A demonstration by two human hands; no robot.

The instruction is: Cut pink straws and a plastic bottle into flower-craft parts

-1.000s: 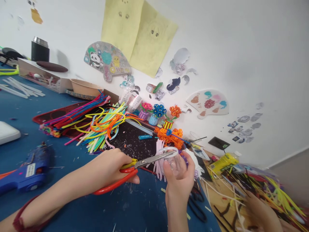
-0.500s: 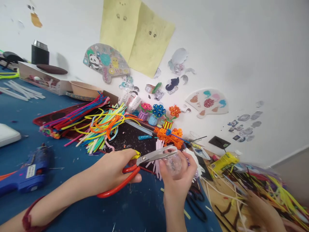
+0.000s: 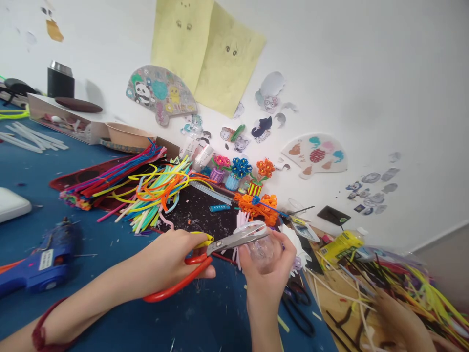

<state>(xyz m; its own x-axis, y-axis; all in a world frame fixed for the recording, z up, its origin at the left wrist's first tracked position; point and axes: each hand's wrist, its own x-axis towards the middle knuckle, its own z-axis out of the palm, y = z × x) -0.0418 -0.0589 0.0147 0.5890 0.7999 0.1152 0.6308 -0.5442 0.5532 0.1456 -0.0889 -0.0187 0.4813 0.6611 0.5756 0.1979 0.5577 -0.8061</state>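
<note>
My left hand (image 3: 166,261) grips red-handled scissors (image 3: 205,254), with its fingers through the loops. The metal blades reach right to a small clear plastic cup (image 3: 258,244). My right hand (image 3: 269,271) is wrapped round that cup and holds it above the blue table (image 3: 110,239). The blades lie across the cup's rim. Behind the cup lies a bunch of white and pink pipe cleaners (image 3: 240,230).
A blue glue gun (image 3: 40,261) lies at the left. Coloured pipe cleaners (image 3: 146,188) are piled on a dark tray behind. Small pipe-cleaner flower pots (image 3: 240,173) stand by the wall. Black scissors (image 3: 298,308) lie right of my wrist. Another person's hand (image 3: 399,320) works at the lower right.
The scissors and cup have shifted slightly in my hands; the blades have closed a little across the cup's rim. Otherwise both hands stay in place.
</note>
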